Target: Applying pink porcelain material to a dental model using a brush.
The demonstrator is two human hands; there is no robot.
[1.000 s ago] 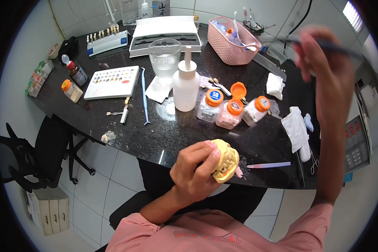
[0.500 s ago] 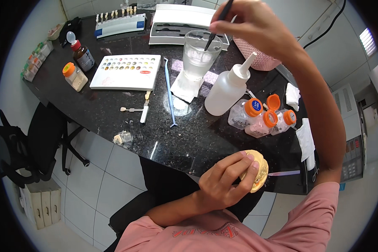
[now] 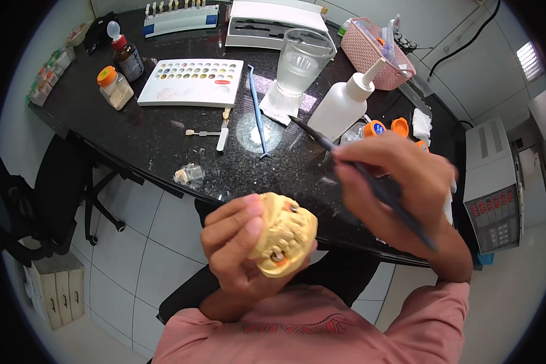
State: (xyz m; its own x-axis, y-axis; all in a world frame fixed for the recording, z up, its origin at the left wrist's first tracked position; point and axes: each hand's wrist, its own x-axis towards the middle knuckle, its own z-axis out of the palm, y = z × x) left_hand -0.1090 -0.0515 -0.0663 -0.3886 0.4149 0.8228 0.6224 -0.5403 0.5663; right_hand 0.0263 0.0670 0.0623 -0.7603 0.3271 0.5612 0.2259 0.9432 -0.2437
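My left hand (image 3: 230, 242) grips a yellow dental cast (image 3: 288, 233) at the front, its tooth side turned up, showing orange patches and small metal parts. My right hand (image 3: 400, 188) holds a dark, slim brush (image 3: 315, 134) pen-fashion above the table, its tip pointing up-left near a white folded tissue (image 3: 273, 112). Behind the tissue stands a glass of water (image 3: 297, 73). A white squeeze bottle (image 3: 337, 109) is just beyond the brush. My right hand partly hides some orange-capped jars (image 3: 373, 128).
The dark countertop (image 3: 103, 121) also carries a palette (image 3: 191, 97), a blue plastic stick (image 3: 258, 115), two small bottles (image 3: 127, 57) at the left, shade guides (image 3: 182, 21), a white case (image 3: 261, 36) and a pink basket (image 3: 376, 60). A machine (image 3: 491, 188) stands right, a chair (image 3: 57, 188) left.
My right hand has brought the brush out of the glass and down toward the front. The cast in my left hand has shifted left and turned its tooth side toward the camera.
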